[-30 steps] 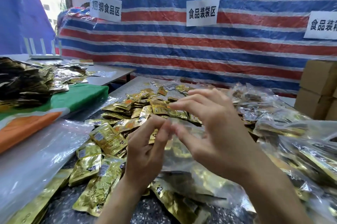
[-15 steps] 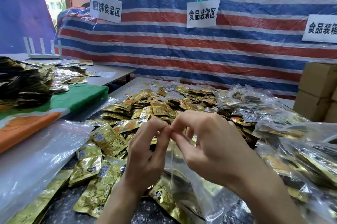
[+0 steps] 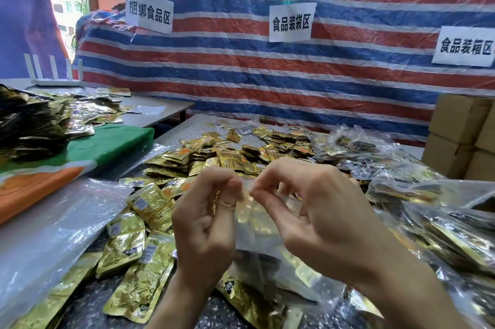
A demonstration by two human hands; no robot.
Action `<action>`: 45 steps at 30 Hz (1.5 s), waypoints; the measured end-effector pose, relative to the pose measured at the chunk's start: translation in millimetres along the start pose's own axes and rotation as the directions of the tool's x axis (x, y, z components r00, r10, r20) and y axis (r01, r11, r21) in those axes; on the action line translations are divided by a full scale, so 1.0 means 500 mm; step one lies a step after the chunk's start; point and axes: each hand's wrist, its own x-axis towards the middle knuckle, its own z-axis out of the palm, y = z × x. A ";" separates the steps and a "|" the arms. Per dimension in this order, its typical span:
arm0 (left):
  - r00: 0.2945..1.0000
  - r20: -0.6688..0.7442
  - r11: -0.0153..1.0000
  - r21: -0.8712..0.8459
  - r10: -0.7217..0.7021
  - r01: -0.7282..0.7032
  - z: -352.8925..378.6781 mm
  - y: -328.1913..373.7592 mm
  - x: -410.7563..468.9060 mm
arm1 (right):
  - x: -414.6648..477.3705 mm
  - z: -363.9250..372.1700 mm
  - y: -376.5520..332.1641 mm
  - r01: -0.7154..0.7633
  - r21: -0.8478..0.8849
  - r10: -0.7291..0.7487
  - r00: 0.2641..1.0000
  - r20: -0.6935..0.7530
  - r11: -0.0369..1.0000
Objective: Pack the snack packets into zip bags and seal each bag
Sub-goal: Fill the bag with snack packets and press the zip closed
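Plainly, the clear plastic zip bag [image 3: 254, 218] hung just above the worktop between the left hand [image 3: 206, 229] and the right hand [image 3: 318, 210]. Their curled fingers [image 3: 226, 194] pinched its top edge, thumb against forefinger, almost touching each other. The slick film looked likely to slip from so small a grip, or the zip track to close crooked or over a packet corner and leave a gap. Whether the bag was full, I could not tell. Loose gold foil snack packets [image 3: 150, 205] littered the grey speckled worktop [image 3: 199, 126], with filled clear bags [image 3: 361, 151] heaped to the right. A red, white and blue striped tarpaulin [image 3: 267, 87] hung behind, and brown cardboard boxes [image 3: 460, 138] stood stacked at the far right.
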 end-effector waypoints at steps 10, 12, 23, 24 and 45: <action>0.988 -0.091 0.992 -0.005 -0.127 0.127 -0.014 -0.031 0.010 | -0.013 0.003 0.062 -0.145 0.101 0.136 0.987 0.090 0.984; 0.982 -0.098 0.987 -0.013 -0.159 0.158 -0.016 -0.038 0.011 | -0.017 0.002 0.072 -0.176 0.109 0.166 0.981 0.098 0.978; 0.962 -0.154 0.974 -0.044 -0.224 0.220 -0.026 -0.048 0.011 | -0.047 -0.017 0.124 -0.265 0.200 0.245 0.962 0.119 0.943; 0.961 -0.157 0.973 -0.052 -0.228 0.223 -0.026 -0.050 0.011 | -0.052 -0.019 0.127 -0.273 0.214 0.250 0.960 0.128 0.938; 0.978 -0.112 0.984 -0.025 -0.178 0.176 -0.019 -0.054 0.000 | -0.082 -0.032 0.163 -0.242 0.371 0.288 0.955 -0.075 0.897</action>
